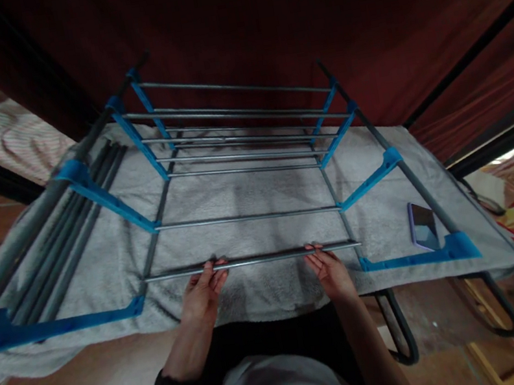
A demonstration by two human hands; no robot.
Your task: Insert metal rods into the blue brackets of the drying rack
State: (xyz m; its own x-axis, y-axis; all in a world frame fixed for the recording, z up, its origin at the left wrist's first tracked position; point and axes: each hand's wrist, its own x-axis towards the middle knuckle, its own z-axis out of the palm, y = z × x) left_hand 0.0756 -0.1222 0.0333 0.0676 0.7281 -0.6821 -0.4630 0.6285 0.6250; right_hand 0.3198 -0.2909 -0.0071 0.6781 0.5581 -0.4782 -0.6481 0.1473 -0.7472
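Metal rod [268,258] spans the near side of a blue-jointed rack [247,218], over a grey blanket [264,296]. Through the head camera I see the left hand [205,284] and right hand [326,265] each hold it in a narrow grip, well apart. Its ends sit near the nearest blue brackets [411,260]; a phone [423,227] lies farther right.

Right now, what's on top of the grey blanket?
The rack, some poles at left, a phone at right. The blanket directly beneath each is covered, so can't tell what's there.
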